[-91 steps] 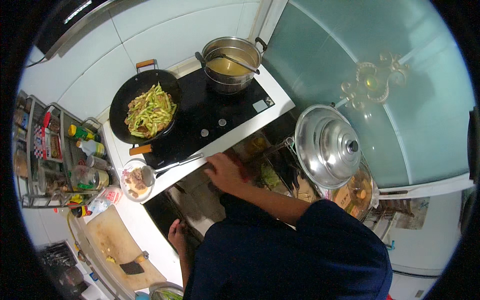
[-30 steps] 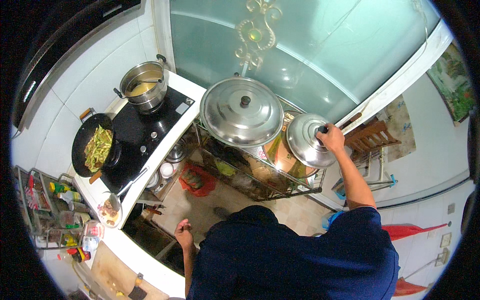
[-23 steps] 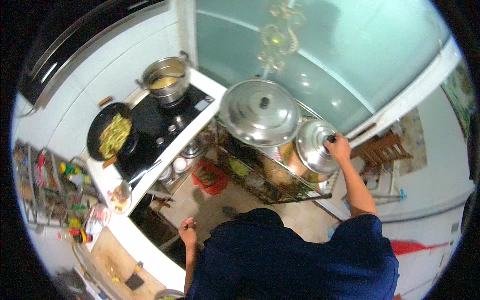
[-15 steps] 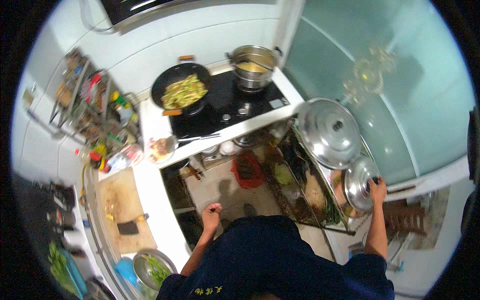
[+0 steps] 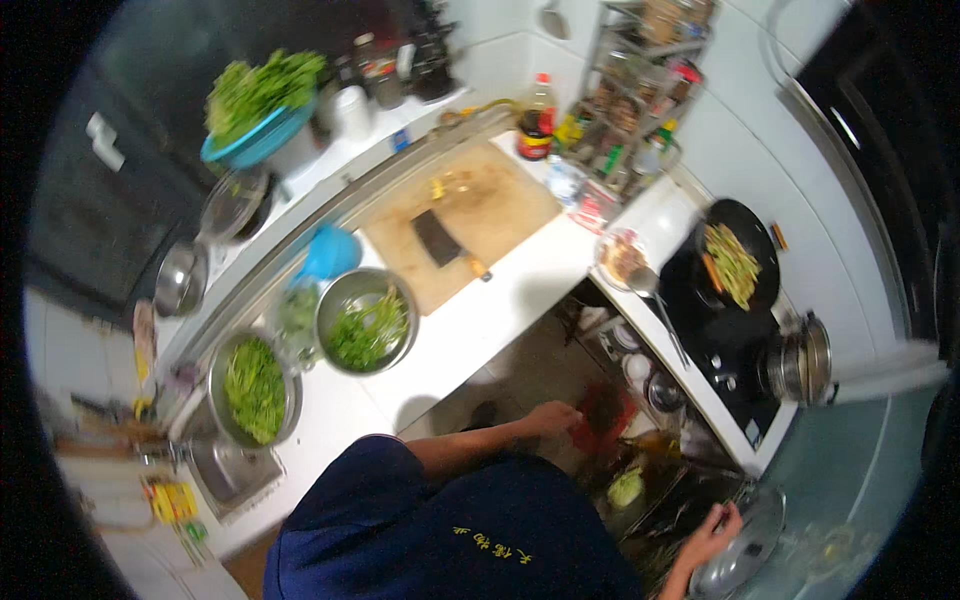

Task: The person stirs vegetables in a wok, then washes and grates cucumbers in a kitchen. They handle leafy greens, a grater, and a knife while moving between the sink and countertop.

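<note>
the right hand (image 5: 712, 528) is low at the right of the view, and its fingers (image 5: 728, 516) grasp the knob of a round shiny steel pot lid (image 5: 745, 552), which hangs just above the dark wire rack (image 5: 660, 500) under the cooker end of the white bench (image 5: 500, 315). the left hand (image 5: 555, 418) is free in front of the body, over the floor gap; its fingers look loosely curled and hold nothing, though the picture is blurred there and i cannot be fully sure. to handle the lid well, i think the grasp should stay firm on the knob with the lid kept flat, because a tilted lid can slip or knock the things on the rack. the edge of the bench with the black cooktop (image 5: 725, 345) is close above the lid, and on it stand the steel pot (image 5: 800, 365) and the black pan of green and orange vegetable strips (image 5: 735, 262), so lifting straight up gives little room. the open room is toward the body and over the floor between both bench runs. farther left, well apart from both hands, lie a wooden cutting board (image 5: 470, 215) with a cleaver (image 5: 440, 240) and two steel bowls of green leaves (image 5: 368, 320) near the sink side.
</note>
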